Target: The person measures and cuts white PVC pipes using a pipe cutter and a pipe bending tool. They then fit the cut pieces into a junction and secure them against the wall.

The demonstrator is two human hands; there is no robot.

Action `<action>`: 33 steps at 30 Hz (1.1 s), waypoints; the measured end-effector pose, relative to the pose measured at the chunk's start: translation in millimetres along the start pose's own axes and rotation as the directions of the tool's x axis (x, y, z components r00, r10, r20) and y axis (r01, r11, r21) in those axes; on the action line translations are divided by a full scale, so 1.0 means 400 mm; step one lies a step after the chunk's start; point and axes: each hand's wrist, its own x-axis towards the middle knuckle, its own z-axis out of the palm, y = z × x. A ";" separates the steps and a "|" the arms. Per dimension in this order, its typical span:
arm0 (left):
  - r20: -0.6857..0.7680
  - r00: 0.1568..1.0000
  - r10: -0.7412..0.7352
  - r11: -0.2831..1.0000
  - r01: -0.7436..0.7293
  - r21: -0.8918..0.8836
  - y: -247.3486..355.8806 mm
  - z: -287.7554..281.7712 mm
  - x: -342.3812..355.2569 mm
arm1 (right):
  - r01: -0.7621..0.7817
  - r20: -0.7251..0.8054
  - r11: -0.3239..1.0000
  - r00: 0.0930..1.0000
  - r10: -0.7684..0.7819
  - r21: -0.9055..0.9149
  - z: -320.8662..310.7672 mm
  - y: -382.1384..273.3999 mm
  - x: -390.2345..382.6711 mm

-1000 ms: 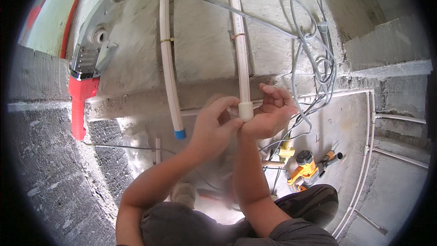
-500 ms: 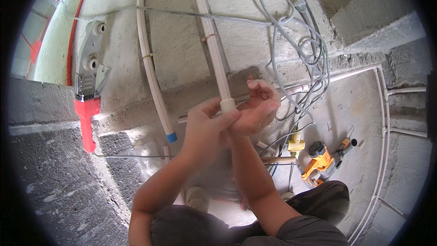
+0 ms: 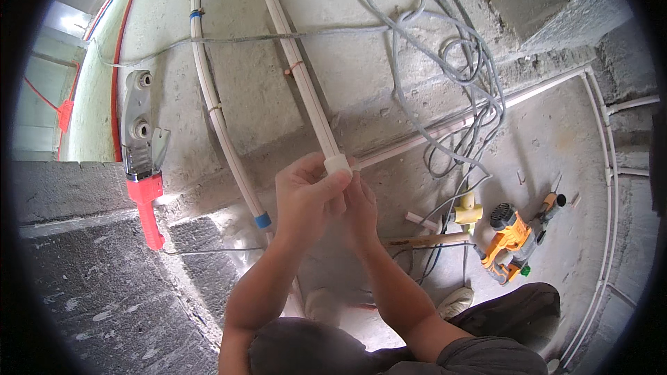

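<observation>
A white plastic pipe (image 3: 303, 87) runs down the wall and ends in a short white pipe fitting (image 3: 338, 164). My left hand (image 3: 303, 193) is closed around the fitting, its thumb lying across the lower rim. Pressed against the fitting's lower right side is my right hand (image 3: 360, 210), fingers together and partly hidden behind the left thumb. To the left hangs a second white pipe (image 3: 226, 140) with a blue end cap (image 3: 262, 221). Farther left, a pipe welding iron (image 3: 144, 212) with a red handle and a metal heating plate leans on the wall.
Loops of grey cable (image 3: 397, 90) hang at the upper right. On the floor at the right lie an orange and black power drill (image 3: 513, 236), a yellow fitting-like piece (image 3: 470, 214) and a wooden stick (image 3: 431, 239). White pipes (image 3: 611, 187) follow the right edge; a red conduit (image 3: 122, 48) climbs at left.
My right hand has turned and come in close against the fitting; its raised, curled fingers are now drawn together. My left hand stays on the fitting. The whole view has shifted slightly.
</observation>
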 end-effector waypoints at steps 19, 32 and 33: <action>-0.405 0.914 -0.021 0.935 0.162 0.316 0.167 0.097 0.043 | -0.498 0.493 0.585 0.850 0.184 0.641 0.036 -0.094 0.004; -0.593 0.802 -0.076 0.820 0.388 0.420 0.167 0.112 0.123 | -0.615 0.623 0.571 0.752 0.217 0.544 0.018 -0.102 0.053; -0.581 0.811 -0.069 0.820 0.378 0.430 0.164 0.142 0.102 | -0.625 0.634 0.572 0.741 0.220 0.531 0.009 -0.100 0.053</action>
